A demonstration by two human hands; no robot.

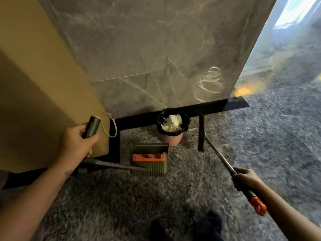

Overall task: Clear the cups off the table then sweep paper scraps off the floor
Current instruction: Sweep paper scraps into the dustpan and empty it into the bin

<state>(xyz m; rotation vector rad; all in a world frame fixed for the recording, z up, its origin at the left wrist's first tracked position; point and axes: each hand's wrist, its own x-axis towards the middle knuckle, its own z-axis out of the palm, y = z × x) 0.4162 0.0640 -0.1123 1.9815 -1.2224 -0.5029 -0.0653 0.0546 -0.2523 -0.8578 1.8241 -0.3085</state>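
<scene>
Sweeping step in hand, late stage by my reading; cups and table not in view. Left hand (78, 138) wrapped closed round the top of the dustpan handle (92, 126), just in front of a beige panel (34, 94), a white cord loop (111, 126) hanging from the handle end; the shaft runs down under the forearm to the dustpan (149, 160), which sits on the floor (260, 136) with its orange comb (148, 157) facing up; no scraps show in the pan. Just beyond it, against the marble wall (156, 49), a pink bin (172, 139) with black liner; paper scraps (172, 123) heaped inside, near the rim. Broom (201, 134) head upright just right of the bin, bristles at the floor; right hand (246, 178) clenched on the broom's metal shaft above the orange cap (258, 206). No loose scraps visible on the floor here; next move likely calls for checking the unseen floor, then setting both tools down.
</scene>
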